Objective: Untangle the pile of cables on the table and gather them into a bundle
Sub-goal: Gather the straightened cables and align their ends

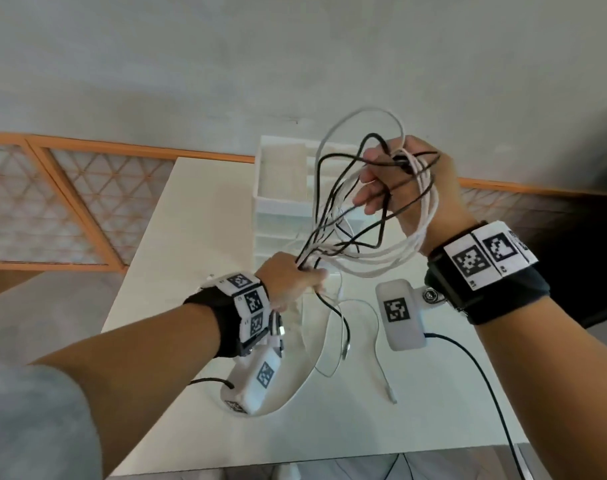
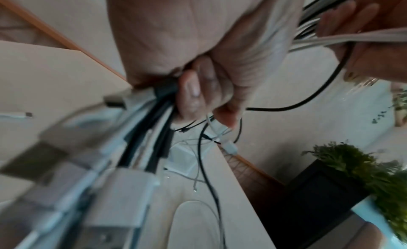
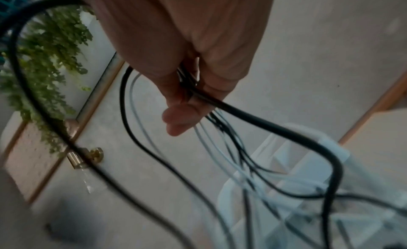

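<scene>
A bunch of black and white cables [image 1: 347, 216] stretches in the air between my two hands above the white table [image 1: 198, 216]. My left hand [image 1: 309, 275] grips the lower end in a fist; in the left wrist view its fingers [image 2: 193, 90] curl round the strands, and blurred plug ends [image 2: 123, 191] stick out below. My right hand [image 1: 388, 171] is raised higher, at the right, with loops [image 1: 423, 202] draped across the palm. There the thumb and fingers [image 3: 187, 89] pinch the strands [image 3: 264, 130]. A thin white end [image 1: 392, 396] and a black end [image 1: 345, 351] hang down to the table.
A white drawer unit [image 1: 281, 188] stands at the table's back, just behind the cables. A wood-framed lattice panel [image 1: 52, 202] runs along the grey wall. A black cord [image 1: 485, 375] trails from my right wrist camera over the table's front edge. Green plants [image 2: 352, 162] stand beside the table.
</scene>
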Demonstrator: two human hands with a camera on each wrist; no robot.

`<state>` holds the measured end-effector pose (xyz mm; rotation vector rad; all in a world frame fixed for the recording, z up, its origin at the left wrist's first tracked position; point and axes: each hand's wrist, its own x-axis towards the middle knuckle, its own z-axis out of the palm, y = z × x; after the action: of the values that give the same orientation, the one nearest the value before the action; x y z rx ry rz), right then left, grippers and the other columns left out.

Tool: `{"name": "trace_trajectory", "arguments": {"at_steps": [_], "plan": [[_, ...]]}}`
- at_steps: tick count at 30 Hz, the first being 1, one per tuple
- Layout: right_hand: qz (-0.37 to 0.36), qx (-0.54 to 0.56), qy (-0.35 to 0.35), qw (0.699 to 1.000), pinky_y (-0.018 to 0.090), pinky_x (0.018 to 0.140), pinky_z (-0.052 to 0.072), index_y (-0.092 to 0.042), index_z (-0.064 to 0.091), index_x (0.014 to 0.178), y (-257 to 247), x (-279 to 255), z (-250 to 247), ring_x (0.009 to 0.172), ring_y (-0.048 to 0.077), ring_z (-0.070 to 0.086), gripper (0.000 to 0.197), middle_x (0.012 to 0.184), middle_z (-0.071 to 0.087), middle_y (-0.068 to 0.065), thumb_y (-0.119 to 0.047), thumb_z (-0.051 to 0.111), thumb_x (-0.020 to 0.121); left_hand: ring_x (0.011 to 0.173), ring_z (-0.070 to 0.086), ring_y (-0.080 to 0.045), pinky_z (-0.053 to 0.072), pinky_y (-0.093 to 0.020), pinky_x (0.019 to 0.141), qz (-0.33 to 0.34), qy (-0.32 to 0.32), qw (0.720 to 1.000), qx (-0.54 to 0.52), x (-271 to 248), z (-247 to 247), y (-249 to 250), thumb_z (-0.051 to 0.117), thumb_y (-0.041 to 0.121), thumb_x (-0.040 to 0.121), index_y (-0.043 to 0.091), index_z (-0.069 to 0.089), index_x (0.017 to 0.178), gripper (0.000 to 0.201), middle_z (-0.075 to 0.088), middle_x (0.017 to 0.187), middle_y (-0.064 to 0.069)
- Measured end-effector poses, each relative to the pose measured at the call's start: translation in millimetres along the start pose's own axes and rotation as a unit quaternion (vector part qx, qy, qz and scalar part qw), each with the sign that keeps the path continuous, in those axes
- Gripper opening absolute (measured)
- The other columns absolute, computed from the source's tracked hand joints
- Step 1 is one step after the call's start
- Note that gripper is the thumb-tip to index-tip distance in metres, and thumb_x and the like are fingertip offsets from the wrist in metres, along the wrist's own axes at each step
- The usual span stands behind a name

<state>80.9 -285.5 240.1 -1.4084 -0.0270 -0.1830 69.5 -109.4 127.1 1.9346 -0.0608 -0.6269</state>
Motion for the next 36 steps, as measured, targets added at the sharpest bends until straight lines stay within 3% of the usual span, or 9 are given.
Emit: {"name": "trace_trajectory", "arguments": {"at_steps": [3,6,10,15,18,22,24,32,36], "plan": [[-0.074,-0.197,0.011,0.978,0.025,0.048,0.047,-0.007,0.060,0.085,5.4,-8.7,-23.7,0.054,0.016,0.058,0.012,0.075,0.065,0.004,-0.002,0.054,0.093,0.033,0.032,-0.015,0.029,-0.021,0.042,-0.070,0.089,0.993,0.035,4.0,-17.4,-10.8,0.060,0.025,0.088,0.012,0.060,0.065,0.027,0.036,0.032,0.007],[-0.126,-0.492,0.007,0.861,0.033,0.061,0.050,-0.013,0.062,0.081,30.1,-6.9,-51.7,0.065,0.014,0.061,0.009,0.074,0.066,0.000,-0.008,0.064,0.087,0.037,0.026,-0.018,0.022,-0.017,0.035,-0.114,0.172,0.977,-0.058,6.5,-49.3,-11.5,0.058,0.015,0.091,0.008,0.060,0.067,0.025,0.035,0.043,-0.001],[0.015,-0.606,0.036,0.794,0.028,0.056,0.036,-0.021,0.059,0.080,67.2,-8.4,-89.1,0.064,0.018,0.054,0.011,0.069,0.058,-0.003,-0.016,0.062,0.089,0.033,0.021,-0.011,0.014,-0.017,0.034,-0.067,0.206,0.953,-0.210,-1.8,-93.0,9.0,0.056,0.025,0.098,0.009,0.060,0.072,0.030,0.030,0.042,0.005],[0.179,-0.671,0.008,0.720,0.033,0.072,0.050,-0.022,0.058,0.083,137.5,-22.5,-116.4,0.084,0.034,0.062,0.014,0.090,0.067,0.009,-0.036,0.059,0.089,0.029,0.018,-0.007,0.012,-0.019,0.034,0.041,0.225,0.935,-0.272,-14.4,-107.2,51.0,0.049,0.025,0.101,0.012,0.055,0.075,0.029,0.025,0.034,0.010],[0.256,-0.607,0.026,0.752,0.030,0.053,0.055,-0.016,0.061,0.088,152.2,-19.4,-111.2,0.063,0.029,0.069,0.007,0.085,0.070,0.013,-0.017,0.055,0.092,0.031,0.019,-0.010,0.014,-0.019,0.037,0.040,0.231,0.945,-0.227,-14.9,-97.7,51.4,0.052,0.022,0.098,0.010,0.059,0.076,0.026,0.028,0.038,0.007],[0.222,-0.193,0.122,0.948,0.033,0.059,0.052,-0.013,0.057,0.082,89.5,16.2,-91.2,0.057,0.021,0.057,0.022,0.073,0.058,0.002,-0.019,0.047,0.100,0.039,0.024,-0.018,0.019,-0.022,0.043,-0.021,0.252,0.960,-0.122,-10.9,-84.8,29.9,0.055,0.017,0.092,0.008,0.063,0.073,0.022,0.034,0.049,-0.002],[0.118,0.021,0.119,0.986,0.030,0.054,0.045,-0.018,0.051,0.082,48.2,25.8,-77.1,0.057,0.021,0.055,0.020,0.070,0.060,-0.002,-0.033,0.045,0.094,0.041,0.028,-0.019,0.023,-0.022,0.044,-0.057,0.253,0.961,-0.100,-7.5,-79.4,16.9,0.056,0.018,0.093,0.008,0.064,0.072,0.025,0.036,0.046,-0.002],[-0.047,-0.005,0.113,0.993,0.037,0.068,0.039,-0.020,0.051,0.084,5.8,13.2,-41.4,0.075,0.027,0.056,0.037,0.085,0.062,0.016,-0.043,0.060,0.056,0.035,0.024,-0.020,0.023,-0.022,0.043,-0.107,0.251,0.958,-0.088,-0.4,-75.6,-4.5,0.054,0.017,0.094,0.007,0.066,0.074,0.026,0.032,0.031,0.004],[-0.094,-0.092,0.164,0.978,0.050,0.072,0.048,-0.024,0.057,0.083,9.9,14.8,-48.4,0.074,0.031,0.065,0.013,0.081,0.068,0.007,-0.035,0.063,0.079,0.038,0.024,-0.021,0.023,-0.022,0.043,-0.111,0.254,0.958,-0.077,-0.6,-80.2,-8.3,0.054,0.017,0.095,0.006,0.065,0.073,0.027,0.032,0.037,0.001]]}}
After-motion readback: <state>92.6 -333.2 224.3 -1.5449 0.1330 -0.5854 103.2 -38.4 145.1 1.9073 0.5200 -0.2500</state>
